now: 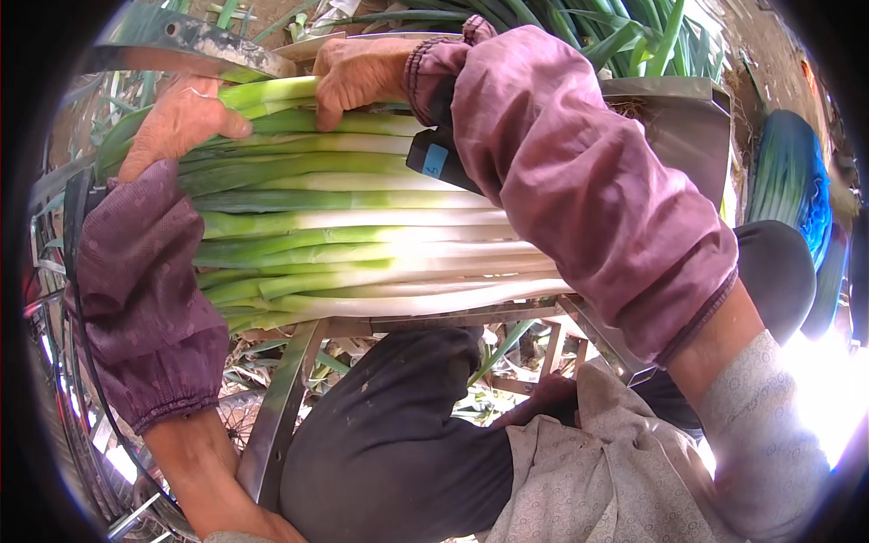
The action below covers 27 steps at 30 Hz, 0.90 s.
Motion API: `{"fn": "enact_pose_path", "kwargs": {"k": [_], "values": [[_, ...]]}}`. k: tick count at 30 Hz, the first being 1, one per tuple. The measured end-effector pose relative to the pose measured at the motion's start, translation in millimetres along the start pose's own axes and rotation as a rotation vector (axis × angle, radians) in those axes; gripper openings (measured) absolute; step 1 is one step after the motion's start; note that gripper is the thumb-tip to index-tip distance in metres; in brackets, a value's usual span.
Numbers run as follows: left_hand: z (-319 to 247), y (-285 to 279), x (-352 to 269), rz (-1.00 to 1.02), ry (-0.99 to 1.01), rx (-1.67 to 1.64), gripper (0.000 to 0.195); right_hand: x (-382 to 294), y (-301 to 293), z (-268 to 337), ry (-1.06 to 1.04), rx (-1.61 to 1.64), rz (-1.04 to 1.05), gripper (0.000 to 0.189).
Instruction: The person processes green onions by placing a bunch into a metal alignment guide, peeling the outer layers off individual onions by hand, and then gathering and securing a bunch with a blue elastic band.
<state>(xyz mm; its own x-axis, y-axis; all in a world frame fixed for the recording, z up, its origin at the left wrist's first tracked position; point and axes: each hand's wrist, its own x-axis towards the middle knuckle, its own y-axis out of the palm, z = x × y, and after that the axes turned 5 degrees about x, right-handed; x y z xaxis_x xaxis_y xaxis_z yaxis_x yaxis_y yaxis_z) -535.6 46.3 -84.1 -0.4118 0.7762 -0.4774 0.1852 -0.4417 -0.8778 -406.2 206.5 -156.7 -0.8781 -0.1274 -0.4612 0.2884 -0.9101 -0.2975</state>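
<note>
Long green onions [353, 218] with white shanks lie side by side across a metal stand [434, 324] in front of me, their green ends towards the left. At the far side, one green stalk [271, 94] runs between my hands. My left hand [180, 122] holds its leafy end, with the thumb lying over the stalks. My right hand [360, 76] has its fingers curled around the same stalk, further right. My right forearm, in a purple sleeve cover, hides the white ends of the far onions. A dark device [441, 159] is strapped at the right wrist.
A metal bar with a hole [190, 44] juts in over my left hand. A metal end plate [669, 136] stands at the right. More onions [631, 30] lie behind the stand, and a bundle with blue wrapping [791, 183] is at far right. Bicycle-like spokes [248, 414] show at lower left.
</note>
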Motion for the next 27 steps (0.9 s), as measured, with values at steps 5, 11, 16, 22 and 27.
{"fn": "enact_pose_path", "kwargs": {"k": [5, 11, 16, 22, 27], "values": [[-4, -2, -8, -0.108, 0.047, -0.015, 0.047, -9, 5, -2, -0.137, -0.131, -0.081, 0.032], [0, -8, -10, 0.129, -0.069, -0.408, 0.043, -3, 8, -2, -0.048, -0.164, -0.096, 0.039], [7, 16, -21, -0.267, 0.083, -0.008, 0.039, -8, 0, 3, -0.061, -0.134, -0.076, 0.034], [7, 30, -24, -0.432, 0.153, 0.043, 0.037, -10, -8, 11, 0.024, 0.051, 0.051, 0.029], [-1, 30, -33, -0.48, 0.18, -0.02, 0.032, -7, 6, 1, -0.122, -0.088, -0.135, 0.036]]}}
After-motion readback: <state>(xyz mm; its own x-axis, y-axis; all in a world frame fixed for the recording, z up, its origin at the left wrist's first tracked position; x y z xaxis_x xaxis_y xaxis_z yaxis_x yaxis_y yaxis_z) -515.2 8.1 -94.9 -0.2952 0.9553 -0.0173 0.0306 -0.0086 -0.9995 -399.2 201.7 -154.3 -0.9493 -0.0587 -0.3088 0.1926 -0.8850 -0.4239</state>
